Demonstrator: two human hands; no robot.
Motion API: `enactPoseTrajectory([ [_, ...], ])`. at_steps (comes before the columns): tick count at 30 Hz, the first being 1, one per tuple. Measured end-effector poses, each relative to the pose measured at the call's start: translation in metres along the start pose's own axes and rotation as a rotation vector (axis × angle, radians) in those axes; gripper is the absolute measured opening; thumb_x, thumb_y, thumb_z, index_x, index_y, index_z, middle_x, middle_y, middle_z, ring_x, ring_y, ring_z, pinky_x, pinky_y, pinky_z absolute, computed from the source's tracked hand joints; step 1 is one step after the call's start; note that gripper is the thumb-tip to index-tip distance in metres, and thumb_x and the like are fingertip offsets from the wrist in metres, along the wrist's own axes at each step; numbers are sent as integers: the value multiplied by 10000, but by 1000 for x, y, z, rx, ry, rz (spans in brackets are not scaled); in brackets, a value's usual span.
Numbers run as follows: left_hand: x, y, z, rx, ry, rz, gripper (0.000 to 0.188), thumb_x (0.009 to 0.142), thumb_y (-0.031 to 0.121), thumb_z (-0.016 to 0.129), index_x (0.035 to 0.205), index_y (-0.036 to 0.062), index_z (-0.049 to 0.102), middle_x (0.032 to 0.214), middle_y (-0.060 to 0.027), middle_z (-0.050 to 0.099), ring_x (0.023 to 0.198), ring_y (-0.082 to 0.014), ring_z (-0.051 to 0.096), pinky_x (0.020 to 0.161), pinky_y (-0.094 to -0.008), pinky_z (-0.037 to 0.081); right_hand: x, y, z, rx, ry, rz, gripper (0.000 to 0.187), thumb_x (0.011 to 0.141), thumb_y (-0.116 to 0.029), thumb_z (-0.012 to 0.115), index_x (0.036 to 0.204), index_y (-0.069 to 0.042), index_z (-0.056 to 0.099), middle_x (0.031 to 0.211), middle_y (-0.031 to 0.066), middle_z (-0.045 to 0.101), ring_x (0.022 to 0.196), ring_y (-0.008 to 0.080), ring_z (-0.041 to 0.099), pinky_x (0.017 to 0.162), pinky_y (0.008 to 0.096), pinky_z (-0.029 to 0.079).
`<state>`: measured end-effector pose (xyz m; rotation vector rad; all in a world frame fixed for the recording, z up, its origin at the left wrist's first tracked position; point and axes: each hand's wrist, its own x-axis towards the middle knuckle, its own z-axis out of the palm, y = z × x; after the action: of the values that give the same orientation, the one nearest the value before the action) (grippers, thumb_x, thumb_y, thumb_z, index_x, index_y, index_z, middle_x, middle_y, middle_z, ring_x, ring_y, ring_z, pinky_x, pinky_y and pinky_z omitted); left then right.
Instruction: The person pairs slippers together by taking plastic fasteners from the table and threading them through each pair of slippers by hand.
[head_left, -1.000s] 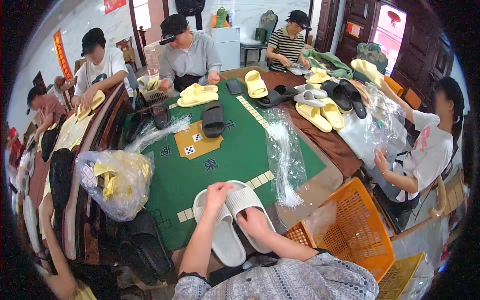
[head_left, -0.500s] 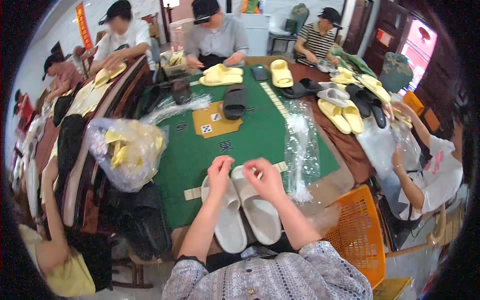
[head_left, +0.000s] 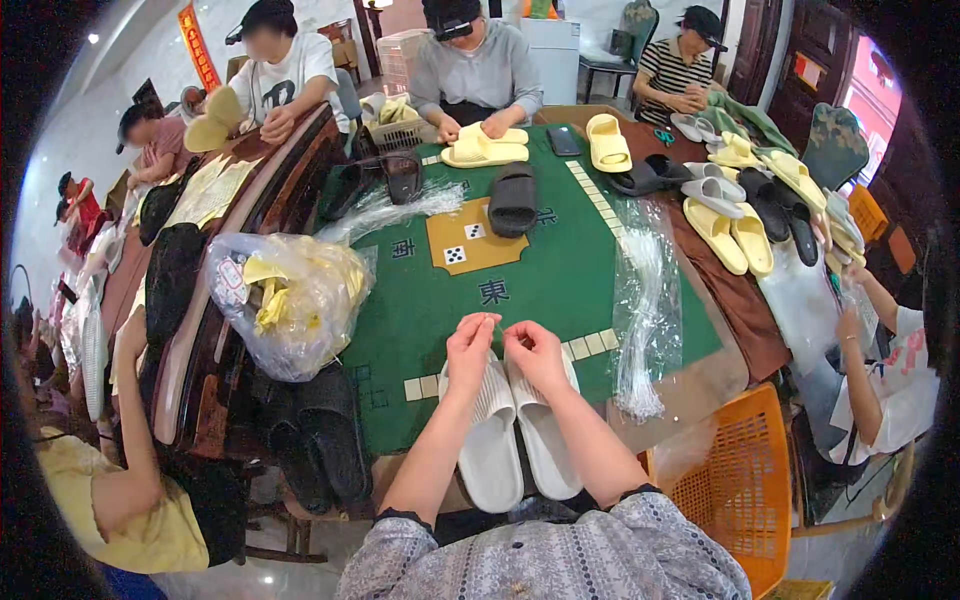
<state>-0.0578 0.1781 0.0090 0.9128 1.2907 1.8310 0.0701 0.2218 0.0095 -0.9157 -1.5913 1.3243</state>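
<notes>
A pair of off-white slide slippers (head_left: 492, 468) lies side by side at the table's near edge, toes pointing away from me. Over their toe ends are my left hand (head_left: 470, 350) and my right hand (head_left: 536, 355), close together with thumbs and forefingers pinched. Whatever sits between the fingertips is too small to make out. Right of my hands, a clear plastic bag (head_left: 650, 300) holds a bundle of thin white strands. A similar bundle of clear strands (head_left: 405, 212) lies farther off to the left.
The green-topped table (head_left: 415, 325) carries a dark slipper (head_left: 514, 200), yellow slippers (head_left: 485, 147) and a phone (head_left: 564, 141). A stuffed plastic bag (head_left: 285, 340) stands left, black slippers (head_left: 335, 430) below it. An orange basket (head_left: 735, 490) stands right. Several people work around the table.
My hands have come closer together, the right one lower and more tightly pinched. The whole view has shifted. At the far left, a person now holds up yellow slippers.
</notes>
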Motion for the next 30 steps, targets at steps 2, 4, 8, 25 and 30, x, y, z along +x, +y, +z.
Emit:
enactPoseTrajectory([
  [2,1,1,0,2,11,-27,177,953,118,616,1045,8,719,954,16,616,770,-47,502,666,-207,403,2,-2,-1,50,54,-18,106,875,-120,672,915,-22,662,753,-22,631,664,47,532,613,231,455],
  [4,-1,7,5,-2,25,-106,207,944,113,629,1097,-3,708,918,13,655,803,-52,546,703,-204,428,2,-6,-2,97,70,2,94,884,-121,670,911,-33,652,756,-39,612,664,37,510,609,220,439],
  [8,-1,5,7,30,-12,-35,219,948,114,620,1111,-9,698,968,-7,685,808,-75,595,759,-219,471,0,-9,-1,139,32,-26,74,900,-115,661,920,-43,654,767,-51,612,671,21,491,608,206,420],
  [25,-1,-2,4,149,-37,75,203,948,125,610,1070,5,718,947,-48,686,841,-103,613,787,-246,479,-3,-15,-2,84,30,-31,68,885,-110,666,874,-44,652,733,-46,597,651,30,487,596,214,420],
  [30,-3,3,8,241,-40,101,205,945,129,611,1071,6,718,927,-57,687,848,-116,625,789,-251,488,-2,-13,-3,56,53,-33,70,882,-109,665,862,-44,647,727,-49,594,643,27,483,591,215,418],
])
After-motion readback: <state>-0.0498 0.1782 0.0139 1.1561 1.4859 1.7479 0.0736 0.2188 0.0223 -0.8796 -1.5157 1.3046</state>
